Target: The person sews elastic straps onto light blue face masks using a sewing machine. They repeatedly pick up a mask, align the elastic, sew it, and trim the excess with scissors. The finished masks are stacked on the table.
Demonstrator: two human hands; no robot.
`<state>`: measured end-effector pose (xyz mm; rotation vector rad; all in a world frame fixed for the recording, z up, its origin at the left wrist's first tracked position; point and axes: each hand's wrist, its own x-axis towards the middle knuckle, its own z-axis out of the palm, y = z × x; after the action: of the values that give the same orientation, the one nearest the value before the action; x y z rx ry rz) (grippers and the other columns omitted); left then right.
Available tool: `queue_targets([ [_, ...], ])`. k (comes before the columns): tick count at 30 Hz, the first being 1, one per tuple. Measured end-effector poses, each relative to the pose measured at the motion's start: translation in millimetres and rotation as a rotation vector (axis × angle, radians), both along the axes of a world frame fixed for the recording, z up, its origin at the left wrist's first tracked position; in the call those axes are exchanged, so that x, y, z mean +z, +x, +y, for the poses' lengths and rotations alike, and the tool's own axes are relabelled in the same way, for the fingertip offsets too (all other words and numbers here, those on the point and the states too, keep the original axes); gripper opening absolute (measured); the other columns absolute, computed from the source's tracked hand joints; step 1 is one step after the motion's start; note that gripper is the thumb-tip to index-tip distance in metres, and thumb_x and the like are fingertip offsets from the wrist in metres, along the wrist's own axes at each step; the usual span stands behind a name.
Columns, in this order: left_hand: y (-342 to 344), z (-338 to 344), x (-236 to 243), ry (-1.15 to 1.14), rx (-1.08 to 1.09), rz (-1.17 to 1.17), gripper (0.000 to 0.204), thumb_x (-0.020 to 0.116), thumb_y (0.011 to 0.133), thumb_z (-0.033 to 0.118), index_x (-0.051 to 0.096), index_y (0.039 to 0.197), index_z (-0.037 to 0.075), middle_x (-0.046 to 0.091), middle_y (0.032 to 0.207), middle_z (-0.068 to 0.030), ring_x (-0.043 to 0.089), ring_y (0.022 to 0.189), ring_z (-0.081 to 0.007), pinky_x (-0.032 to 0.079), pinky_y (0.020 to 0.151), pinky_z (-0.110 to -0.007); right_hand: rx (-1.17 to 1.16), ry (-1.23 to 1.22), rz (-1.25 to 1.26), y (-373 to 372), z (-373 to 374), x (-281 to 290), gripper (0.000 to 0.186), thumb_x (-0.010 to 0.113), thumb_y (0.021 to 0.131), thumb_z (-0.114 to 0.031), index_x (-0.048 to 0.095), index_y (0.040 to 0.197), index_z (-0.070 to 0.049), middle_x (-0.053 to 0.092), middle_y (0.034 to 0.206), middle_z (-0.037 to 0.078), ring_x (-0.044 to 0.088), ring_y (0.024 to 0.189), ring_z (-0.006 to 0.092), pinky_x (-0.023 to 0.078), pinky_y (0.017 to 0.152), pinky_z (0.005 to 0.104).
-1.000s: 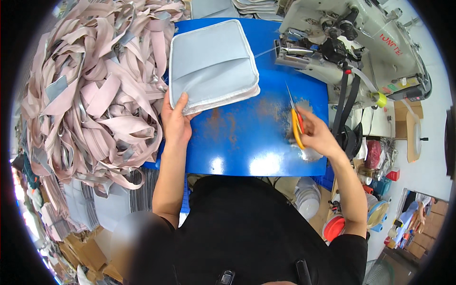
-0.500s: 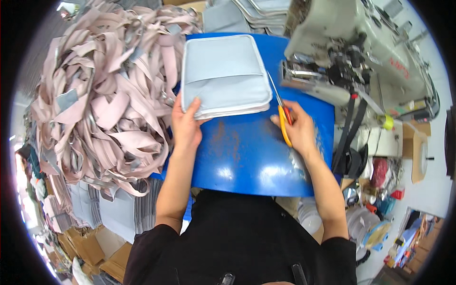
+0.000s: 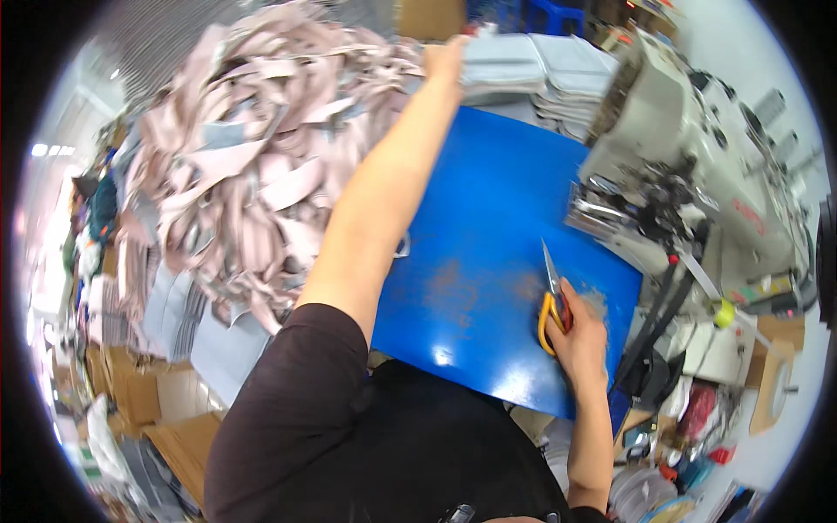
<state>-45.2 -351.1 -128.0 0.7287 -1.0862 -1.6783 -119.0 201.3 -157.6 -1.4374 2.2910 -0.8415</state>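
Note:
My left hand (image 3: 445,63) reaches to the far side of the blue work surface (image 3: 488,209). Its fingers close on the left edge of a light grey fabric pouch (image 3: 499,61) with pale edging, lying on the stack there. The fingertips are partly hidden and slightly blurred. Low over the right part of the blue surface, my right hand (image 3: 582,338) grips scissors (image 3: 553,301) by their yellow and red handles. The blades point up and away from me.
A big heap of pink and grey fabric strips (image 3: 270,174) rises on the left. To the right stands a sewing machine (image 3: 689,148). More grey pouches (image 3: 580,74) are stacked at the back, and stacked grey panels (image 3: 170,309) sit at lower left beside cardboard boxes (image 3: 131,383).
My left hand has carried the grey pouch from over the blue surface to the stack at the back. The scissors stay in my right hand. The whole view has shifted.

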Motion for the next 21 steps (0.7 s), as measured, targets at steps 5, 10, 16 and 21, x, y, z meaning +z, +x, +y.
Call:
queue_targets([
  [5,-10.6,117.8,97.2,-0.78,0.245,-0.569,0.061,0.082,0.081,0.027,0.065,0.132,0.0,0.072,0.12,-0.0183,0.069,0.109,-0.0257,0.055,0.095,-0.039,0.166,0.024,0.254,15.1,16.0,45.1,0.059,0.083,0.081,-0.014,0.065,0.137,-0.01,0.062,0.126,0.013,0.069,0.1,0.0357,0.056,0.089,0.0424],
  [10,121.8,206.1,193.4,-1.427,0.116,-0.852,0.036,0.078,0.086,0.027,0.075,0.117,0.009,0.078,0.1,-0.011,0.074,0.089,-0.0213,0.057,0.082,-0.034,0.614,-0.667,-0.345,50.3,42.9,130.2,0.022,0.082,0.077,-0.009,0.069,0.094,-0.007,0.069,0.096,0.01,0.07,0.095,0.0305,0.056,0.084,0.0401],
  [16,302.3,177.1,265.3,-1.307,0.706,-1.212,0.018,0.069,0.093,0.018,0.072,0.086,0.001,0.069,0.075,-0.0125,0.065,0.063,-0.0287,0.055,0.064,-0.04,1.155,-0.771,-0.842,94.8,46.9,208.4,0.022,0.071,0.063,-0.017,0.06,0.067,0.002,0.062,0.066,0.011,0.063,0.057,0.0268,0.049,0.05,0.0366],
  [21,377.8,61.6,286.1,-0.78,0.615,-1.622,0.048,0.076,0.08,0.055,0.081,0.105,0.014,0.078,0.1,-0.0163,0.074,0.095,-0.0312,0.057,0.087,-0.039,1.079,-0.742,-0.787,116.5,46.5,219.3,0.024,0.068,0.057,-0.019,0.057,0.062,0.002,0.058,0.061,0.01,0.056,0.049,0.024,0.038,0.046,0.0346],
])
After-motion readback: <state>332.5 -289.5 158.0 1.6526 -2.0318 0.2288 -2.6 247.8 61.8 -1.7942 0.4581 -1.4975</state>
